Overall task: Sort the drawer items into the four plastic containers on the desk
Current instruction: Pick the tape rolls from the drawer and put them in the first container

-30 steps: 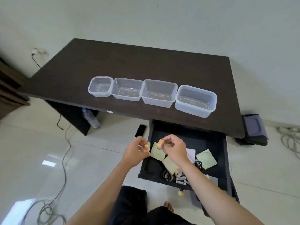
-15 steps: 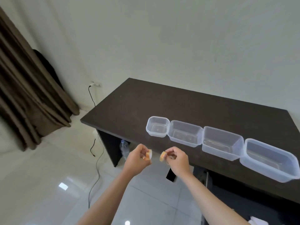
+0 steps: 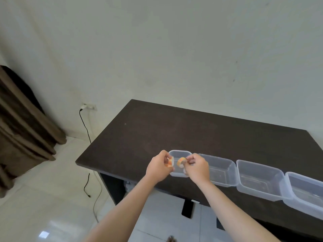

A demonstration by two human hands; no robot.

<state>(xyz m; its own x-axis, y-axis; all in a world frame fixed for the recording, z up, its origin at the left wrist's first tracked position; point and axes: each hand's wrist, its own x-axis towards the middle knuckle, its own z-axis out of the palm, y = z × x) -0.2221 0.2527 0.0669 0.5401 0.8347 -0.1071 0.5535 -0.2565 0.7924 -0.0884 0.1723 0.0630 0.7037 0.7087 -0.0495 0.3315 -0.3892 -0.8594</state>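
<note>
Both hands have travelled forward since the earlier frames, away from the open drawer and up to the far left end of the container row; the drawer itself has dropped out of view. Our left hand [image 3: 160,167] pinches a small orange-and-white roll [image 3: 169,162] between thumb and fingertips, and our right hand [image 3: 197,167] pinches a second, similar roll [image 3: 181,162] the same way. We judge these to be small tape rolls, though blur prevents confirmation.

Position of the held items:
- Each roll sits over or just at the near rim of the smallest container [image 3: 180,152], the leftmost of the four.
- The two rolls are close together but apart, one per hand, with neither visibly touching the container floor.

Reasons for this arrangement, as we judge them:
- We hold the rolls by fingertip pinch because they are small and light; a full-hand grasp would hide them and make a clean release harder.
- We carry both at once because they belong to one category, so one trip serves both.
- We choose the smallest container because small items need little volume, leaving the larger containers [image 3: 222,170] free for bulkier drawer contents.
- The containers stand in a touching row near the front edge of the desk [image 3: 139,137], which keeps every one within easy reach.

All four containers appear empty, so we judge sorting to be at its start.
</note>
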